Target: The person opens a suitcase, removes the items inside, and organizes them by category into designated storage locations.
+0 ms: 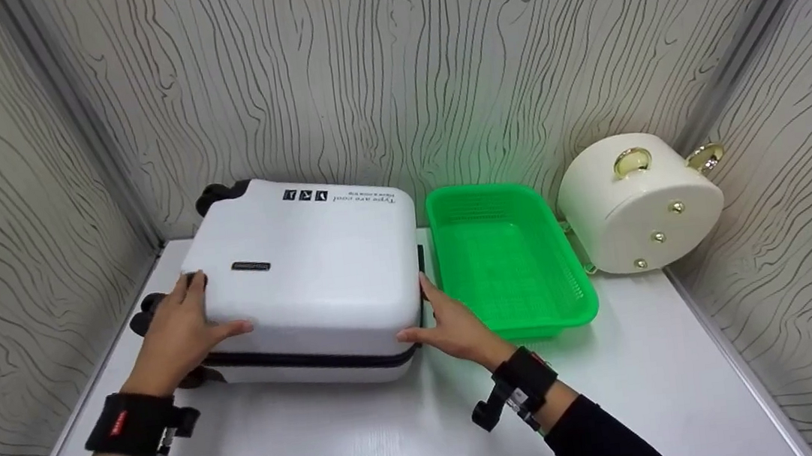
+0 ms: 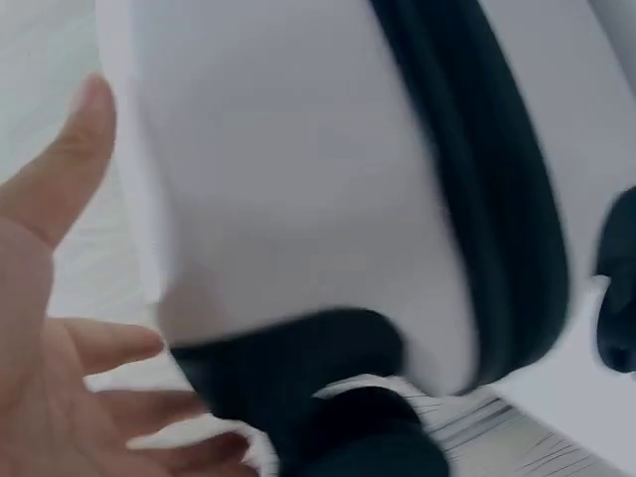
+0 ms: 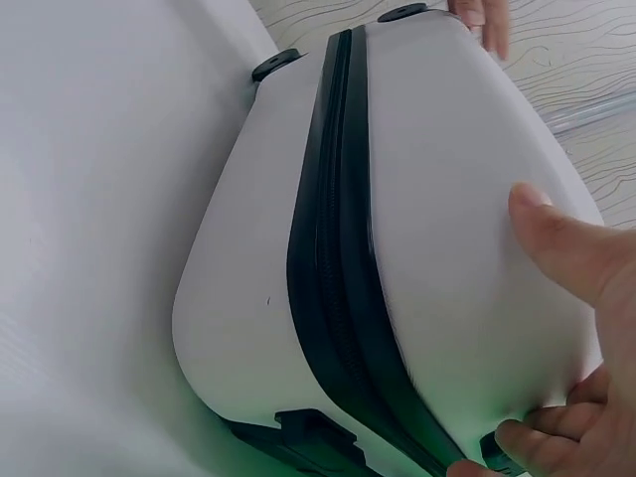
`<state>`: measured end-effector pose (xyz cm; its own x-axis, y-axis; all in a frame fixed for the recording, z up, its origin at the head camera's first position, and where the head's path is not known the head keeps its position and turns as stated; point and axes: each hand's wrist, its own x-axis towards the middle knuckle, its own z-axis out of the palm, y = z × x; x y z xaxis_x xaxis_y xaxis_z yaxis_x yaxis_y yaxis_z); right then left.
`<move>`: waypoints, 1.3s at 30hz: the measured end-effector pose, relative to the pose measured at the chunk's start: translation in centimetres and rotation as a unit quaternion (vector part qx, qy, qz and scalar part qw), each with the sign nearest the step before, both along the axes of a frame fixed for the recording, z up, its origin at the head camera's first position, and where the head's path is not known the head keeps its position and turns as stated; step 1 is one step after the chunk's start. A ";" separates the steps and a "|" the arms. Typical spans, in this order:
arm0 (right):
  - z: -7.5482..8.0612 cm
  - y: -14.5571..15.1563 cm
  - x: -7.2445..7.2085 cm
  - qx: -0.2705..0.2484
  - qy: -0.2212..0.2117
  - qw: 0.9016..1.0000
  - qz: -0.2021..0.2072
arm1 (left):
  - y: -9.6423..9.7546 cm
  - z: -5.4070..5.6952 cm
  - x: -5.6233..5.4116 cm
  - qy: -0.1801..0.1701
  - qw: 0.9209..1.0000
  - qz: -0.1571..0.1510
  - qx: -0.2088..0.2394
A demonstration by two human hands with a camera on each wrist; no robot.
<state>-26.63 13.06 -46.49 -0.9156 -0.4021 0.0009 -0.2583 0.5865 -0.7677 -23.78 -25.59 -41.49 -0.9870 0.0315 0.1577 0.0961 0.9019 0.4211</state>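
A white hard-shell suitcase (image 1: 312, 268) lies flat on the white table, its black zipper band (image 3: 338, 219) running along the side. Small travel pictograms and upside-down lettering mark its top shell. My left hand (image 1: 179, 331) is at the wheel end, with spread, fairly straight fingers touching the near left corner beside a black wheel mount (image 2: 308, 358). Its thumb lies near the top's front edge. My right hand (image 1: 458, 328) grips the opposite near corner, thumb on the front side and fingers bent round the right end.
Right of the suitcase stands a green plastic basket (image 1: 592, 307). Farther right, a cream round-sided case (image 1: 641, 203) with gold rings and studs rests tilted against the wall. Wood-grain patterned panels (image 1: 388, 56) enclose the table at the back and sides.
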 end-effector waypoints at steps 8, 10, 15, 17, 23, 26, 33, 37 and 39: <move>-0.2 -0.9 1.1 -0.026 0.011 0.999 -0.024 | -1.1 -0.2 -1.1 -0.029 1.000 -0.010 0.008; -0.3 -1.1 1.6 -0.016 0.023 0.999 -0.038 | -1.4 -0.1 -1.5 -0.030 0.999 -0.022 0.000; -0.8 -2.0 3.2 0.024 0.058 0.996 -0.070 | -2.3 0.1 -2.7 -0.031 0.998 -0.053 -0.003; -0.9 -2.4 4.0 0.033 0.071 0.994 -0.078 | -2.7 0.1 -3.2 -0.037 0.997 -0.062 0.005; -0.9 -3.2 6.4 0.046 0.085 0.993 -0.063 | -4.3 0.5 -4.4 -0.068 0.993 -0.090 0.036; -0.5 -3.1 7.0 0.070 0.079 0.994 -0.037 | -4.7 0.9 -5.0 -0.087 0.991 -0.100 0.034; 1.8 0.1 5.3 0.120 0.083 0.989 0.029 | -2.6 1.5 -3.9 -0.057 0.990 -0.126 0.021; 3.2 2.4 2.9 0.130 0.098 0.986 0.026 | 1.1 0.7 -2.2 0.021 0.989 -0.144 0.018; 3.7 3.3 1.5 0.130 0.094 0.987 0.016 | 3.1 0.2 -1.1 0.056 0.988 -0.145 0.012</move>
